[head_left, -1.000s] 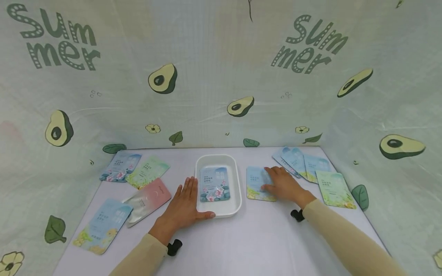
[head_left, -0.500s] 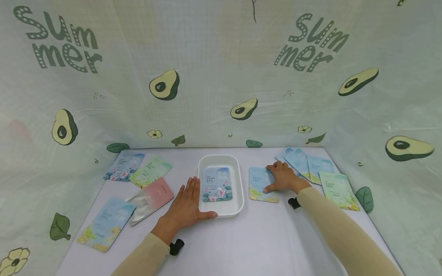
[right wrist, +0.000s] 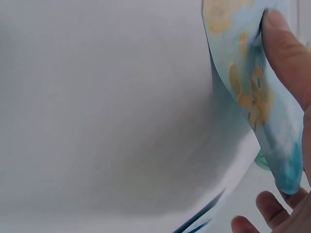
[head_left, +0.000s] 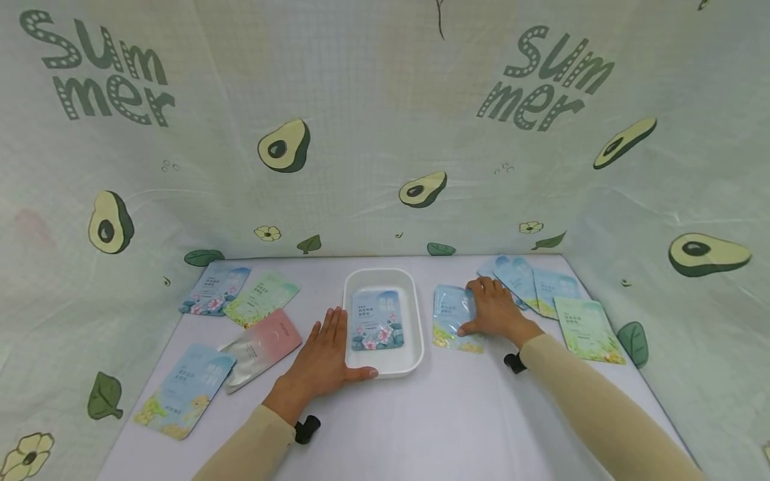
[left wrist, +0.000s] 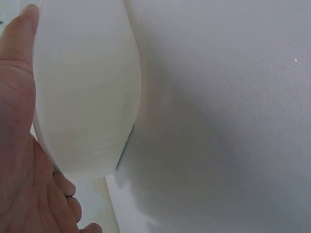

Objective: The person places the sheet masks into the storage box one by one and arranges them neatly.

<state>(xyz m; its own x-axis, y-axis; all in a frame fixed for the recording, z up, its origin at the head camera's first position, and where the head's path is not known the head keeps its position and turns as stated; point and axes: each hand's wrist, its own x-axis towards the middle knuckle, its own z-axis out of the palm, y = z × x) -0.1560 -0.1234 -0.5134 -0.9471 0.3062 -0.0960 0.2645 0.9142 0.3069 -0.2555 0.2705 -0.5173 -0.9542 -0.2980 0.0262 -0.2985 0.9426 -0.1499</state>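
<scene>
My left hand (head_left: 319, 364) lies along the left side of a white tray (head_left: 415, 321), fingers straight, thumb at the front rim. In the left wrist view, the thumb and fingers rest against the tray's wall (left wrist: 87, 87). A blue packet with pink flowers (head_left: 377, 321), like a sheet mask packet, lies flat inside the tray. To the tray's right, my right hand (head_left: 496, 310) grips the right edge of a light-blue sheet mask packet (head_left: 452, 314) with yellow flowers. In the right wrist view this packet (right wrist: 238, 82) bends between thumb and fingers; the fingers are partly hidden behind it.
Several blue packets (head_left: 517, 277) overlap at the back right, with a green packet (head_left: 589, 331) in front. On the left lie a flowered blue packet (head_left: 215, 288), a green one (head_left: 261, 297), a pink-and-silver one (head_left: 265, 347) and a light-blue one (head_left: 186, 391). A printed cloth (head_left: 355, 133) hangs behind.
The right hand has closed on the light-blue packet's right edge, and the packet now buckles instead of lying flat. The left hand stays at the tray.
</scene>
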